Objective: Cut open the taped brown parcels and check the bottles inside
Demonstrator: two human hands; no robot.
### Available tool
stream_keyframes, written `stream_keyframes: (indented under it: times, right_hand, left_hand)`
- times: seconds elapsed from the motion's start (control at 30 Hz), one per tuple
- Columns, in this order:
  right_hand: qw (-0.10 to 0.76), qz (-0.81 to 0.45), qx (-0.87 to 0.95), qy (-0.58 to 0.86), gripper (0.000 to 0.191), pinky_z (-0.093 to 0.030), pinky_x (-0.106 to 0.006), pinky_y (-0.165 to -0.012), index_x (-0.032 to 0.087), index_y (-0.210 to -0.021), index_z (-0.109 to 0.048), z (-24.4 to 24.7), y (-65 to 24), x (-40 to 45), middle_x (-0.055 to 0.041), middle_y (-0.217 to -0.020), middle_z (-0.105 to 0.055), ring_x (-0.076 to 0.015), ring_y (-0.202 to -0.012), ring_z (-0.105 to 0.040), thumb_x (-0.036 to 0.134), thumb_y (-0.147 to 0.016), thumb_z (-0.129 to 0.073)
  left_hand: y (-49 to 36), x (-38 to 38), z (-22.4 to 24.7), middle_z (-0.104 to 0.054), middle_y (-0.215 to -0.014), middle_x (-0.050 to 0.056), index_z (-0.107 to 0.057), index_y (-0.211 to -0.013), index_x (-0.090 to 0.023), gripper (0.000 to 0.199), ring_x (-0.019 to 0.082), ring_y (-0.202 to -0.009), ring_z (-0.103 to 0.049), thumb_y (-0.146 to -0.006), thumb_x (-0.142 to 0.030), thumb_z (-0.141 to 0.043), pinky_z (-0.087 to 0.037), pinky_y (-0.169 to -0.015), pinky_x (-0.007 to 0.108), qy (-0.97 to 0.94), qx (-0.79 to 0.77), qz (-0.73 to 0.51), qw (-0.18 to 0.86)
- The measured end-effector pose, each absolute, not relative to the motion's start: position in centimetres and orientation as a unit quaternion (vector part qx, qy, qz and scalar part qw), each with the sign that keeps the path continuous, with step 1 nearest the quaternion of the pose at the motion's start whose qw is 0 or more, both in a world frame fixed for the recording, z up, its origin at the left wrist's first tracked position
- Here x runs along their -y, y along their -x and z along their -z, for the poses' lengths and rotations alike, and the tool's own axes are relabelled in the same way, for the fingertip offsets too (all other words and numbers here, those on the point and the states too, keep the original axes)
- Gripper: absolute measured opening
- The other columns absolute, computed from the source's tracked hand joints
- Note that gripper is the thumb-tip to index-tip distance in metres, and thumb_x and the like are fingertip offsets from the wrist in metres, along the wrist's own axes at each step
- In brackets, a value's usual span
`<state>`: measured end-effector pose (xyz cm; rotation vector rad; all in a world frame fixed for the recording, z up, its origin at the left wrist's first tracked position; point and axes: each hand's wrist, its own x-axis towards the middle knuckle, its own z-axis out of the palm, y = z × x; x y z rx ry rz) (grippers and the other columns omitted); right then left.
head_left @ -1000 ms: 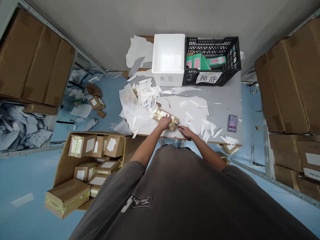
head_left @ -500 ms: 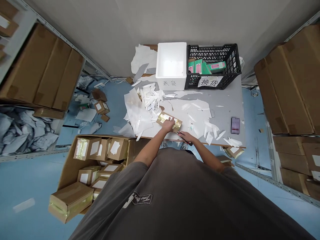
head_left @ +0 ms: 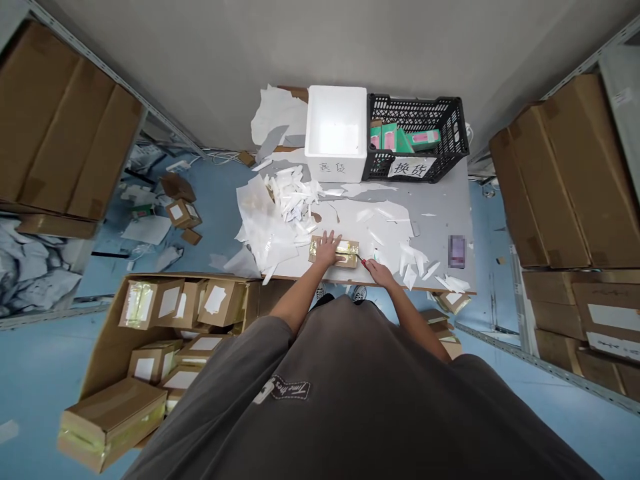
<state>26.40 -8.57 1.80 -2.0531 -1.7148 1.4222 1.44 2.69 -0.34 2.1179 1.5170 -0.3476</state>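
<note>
A small taped cardboard box (head_left: 347,259) lies flat near the front edge of the table. My left hand (head_left: 327,249) rests on its left part with the fingers spread, pressing on the top. To the right of the box, my right hand (head_left: 379,272) is closed around a red and black cutter (head_left: 364,262), whose tip touches the box's right end. Yellowish tape covers parts of the box, and my left hand hides some of its top.
Torn white paper (head_left: 295,197) is heaped left on the table (head_left: 443,223). A white foam box (head_left: 336,167) and black crate (head_left: 453,153) stand behind, a phone (head_left: 457,251) lies right. A large carton (head_left: 107,320) of boxes stands at lower left.
The box has turned to lie nearly parallel to the table edge. My left hand has flattened out on it, and the cutter's tip has come up to its right end. The whole view has shifted slightly.
</note>
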Motion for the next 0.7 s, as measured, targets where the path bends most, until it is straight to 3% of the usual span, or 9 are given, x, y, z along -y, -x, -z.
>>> stream_keyframes:
  times: [0.23,0.4,0.5,0.6,0.7]
  right_hand:
    - [-0.018,-0.376,0.664,0.647,0.034,-0.044,-0.030,-0.076,0.028,-0.119,-0.066,-3.0,-26.2,6.7,-0.0089,-0.108,-0.077,-0.0292,-0.098,-0.069,0.060,-0.106,-0.062]
    - [0.013,-0.394,0.642,0.658,0.030,-0.052,-0.033,-0.085,0.027,-0.124,-0.068,-3.5,-25.9,5.6,-0.0113,-0.114,-0.077,-0.0312,-0.109,-0.071,0.049,-0.104,-0.072]
    - [0.029,-0.418,0.610,0.672,0.034,-0.060,-0.039,-0.094,0.024,-0.132,-0.069,-3.3,-25.4,5.2,-0.0117,-0.129,-0.073,-0.0296,-0.118,-0.071,0.042,-0.105,-0.074]
    - [0.028,-0.418,0.598,0.683,0.041,-0.063,-0.048,-0.100,0.020,-0.141,-0.066,-2.9,-25.7,5.3,-0.0114,-0.141,-0.067,-0.0268,-0.120,-0.071,0.041,-0.107,-0.073]
    - [0.026,-0.412,0.582,0.700,0.042,-0.063,-0.048,-0.101,0.020,-0.142,-0.066,-3.1,-28.3,5.8,-0.0107,-0.142,-0.067,-0.0263,-0.120,-0.071,0.041,-0.106,-0.074]
  left_hand:
    - [-1.2,-1.4,1.0,-0.035,-0.178,0.022,-0.040,-0.171,-0.021,0.095,0.043,-0.170,-0.019,-0.094,-0.066,-0.072,-0.019,-0.135,0.064,-0.812,-0.535,0.081,0.218]
    - [-0.7,-0.6,2.1,-0.044,-0.170,0.030,-0.044,-0.167,-0.011,0.085,0.043,-0.166,-0.031,-0.100,-0.058,-0.068,-0.020,-0.136,0.062,-0.834,-0.513,0.024,0.201]
    - [-0.8,-0.6,2.6,-0.048,-0.169,0.028,-0.045,-0.166,-0.011,0.074,0.041,-0.165,-0.034,-0.104,-0.050,-0.063,-0.020,-0.136,0.063,-0.828,-0.524,0.004,0.202]
    - [-0.9,-0.6,2.5,-0.047,-0.170,0.026,-0.043,-0.167,-0.013,0.071,0.040,-0.166,-0.033,-0.106,-0.046,-0.059,-0.020,-0.137,0.065,-0.820,-0.532,0.000,0.211]
    - [-0.9,-0.6,2.4,-0.042,-0.173,0.027,-0.041,-0.168,-0.012,0.076,0.040,-0.168,-0.028,-0.105,-0.047,-0.062,-0.017,-0.137,0.065,-0.819,-0.529,0.011,0.224]
